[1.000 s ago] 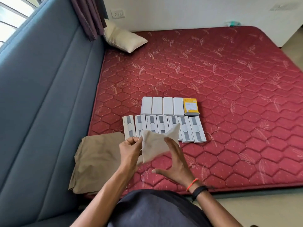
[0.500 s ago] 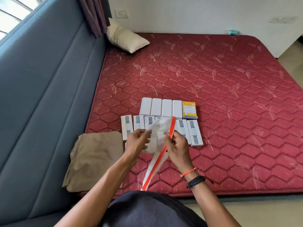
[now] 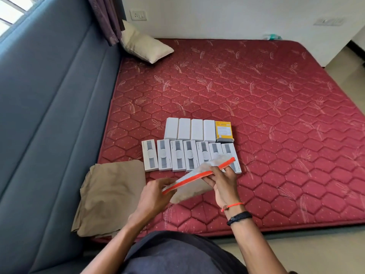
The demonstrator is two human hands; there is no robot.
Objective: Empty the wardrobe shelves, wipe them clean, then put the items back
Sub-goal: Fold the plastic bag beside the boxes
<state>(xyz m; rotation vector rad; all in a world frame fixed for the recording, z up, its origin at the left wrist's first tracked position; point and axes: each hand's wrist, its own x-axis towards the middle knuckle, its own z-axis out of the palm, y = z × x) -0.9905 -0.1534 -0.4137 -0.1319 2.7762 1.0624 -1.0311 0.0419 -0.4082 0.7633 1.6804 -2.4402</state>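
Note:
I hold a clear plastic pouch with an orange zip strip (image 3: 194, 177) over the red mattress (image 3: 256, 99). My left hand (image 3: 153, 194) pinches its lower left end. My right hand (image 3: 222, 181) grips the strip near its upper right end, fingers curled under it. Behind the pouch lie two rows of small boxes: several white boxes with grey windows (image 3: 177, 156) in front, several plain white boxes (image 3: 189, 129) and one yellow box (image 3: 223, 131) behind. The pouch hides part of the two rightmost front boxes.
A folded beige cloth (image 3: 110, 196) lies at the mattress's near left corner. A grey padded headboard (image 3: 49, 115) runs along the left. A beige pillow (image 3: 144, 45) leans at the far left corner. Tiled floor (image 3: 316, 252) lies near me.
The pouch has turned from hanging nearly upright to lying slanted, almost level. My hands have moved apart along its orange strip. The boxes and the cloth have not moved.

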